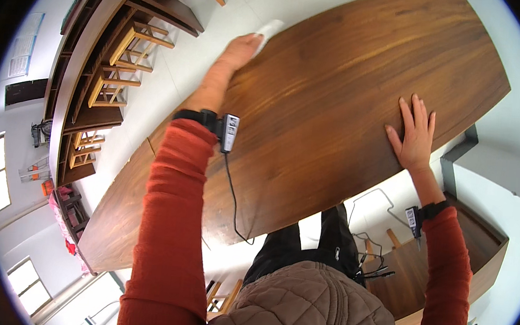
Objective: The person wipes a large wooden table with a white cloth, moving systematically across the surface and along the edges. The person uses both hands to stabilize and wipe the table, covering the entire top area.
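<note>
A long brown wooden table [313, 124] stretches diagonally before me. At its far left edge, my left hand [240, 50] is closed on a folded white cloth [269, 32]; cloth or tissue, I cannot tell for sure. The cloth lies along the table's rim, and part of it is hidden by the fingers. Flat on the tabletop at the right, my right hand [415, 138] rests with its fingers spread and holds nothing. Each wrist wears a black strap with a small grey device and a cable.
Wooden stools [135, 43] stand under a long dark counter [69, 78] along the left. Below the right hand is a lower wooden desk [398, 274], with black cables [377, 273] hanging beside my legs. A cable [233, 191] from the left wrist trails over the tabletop.
</note>
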Demonstrator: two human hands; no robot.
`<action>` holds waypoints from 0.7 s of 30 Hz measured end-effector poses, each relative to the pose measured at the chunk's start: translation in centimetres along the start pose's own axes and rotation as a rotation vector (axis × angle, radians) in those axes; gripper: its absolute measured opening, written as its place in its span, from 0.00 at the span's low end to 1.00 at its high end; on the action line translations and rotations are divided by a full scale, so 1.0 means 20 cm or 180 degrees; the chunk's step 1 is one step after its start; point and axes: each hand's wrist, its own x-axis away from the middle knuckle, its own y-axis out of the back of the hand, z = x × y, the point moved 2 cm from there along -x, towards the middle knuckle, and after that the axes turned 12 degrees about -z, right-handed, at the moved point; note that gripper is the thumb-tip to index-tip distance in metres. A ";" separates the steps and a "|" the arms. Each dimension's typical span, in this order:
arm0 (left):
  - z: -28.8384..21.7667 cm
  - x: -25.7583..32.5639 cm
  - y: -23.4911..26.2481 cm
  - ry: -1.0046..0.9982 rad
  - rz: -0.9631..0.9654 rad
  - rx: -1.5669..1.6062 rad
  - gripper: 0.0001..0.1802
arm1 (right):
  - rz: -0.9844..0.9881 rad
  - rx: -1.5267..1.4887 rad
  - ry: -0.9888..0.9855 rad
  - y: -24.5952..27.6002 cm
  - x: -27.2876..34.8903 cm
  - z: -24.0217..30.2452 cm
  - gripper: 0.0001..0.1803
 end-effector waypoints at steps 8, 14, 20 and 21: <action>0.19 0.39 0.22 0.0402 -0.0323 -0.0870 0.23 | 0.0308 0.0109 -0.0109 0.03 -0.01 0.01 0.39; 0.31 0.26 0.31 0.0711 0.0214 -0.1438 0.28 | 0.0318 -0.0010 -0.0175 0.06 -0.02 0.02 0.40; -0.29 -0.15 -0.25 -0.0106 -0.0313 0.0185 0.27 | 0.0516 -0.0010 -0.0258 0.04 -0.02 0.02 0.40; -0.39 -0.15 -0.30 -0.0396 -0.0305 -0.0078 0.28 | 0.0466 -0.0052 -0.0234 0.04 -0.01 0.02 0.40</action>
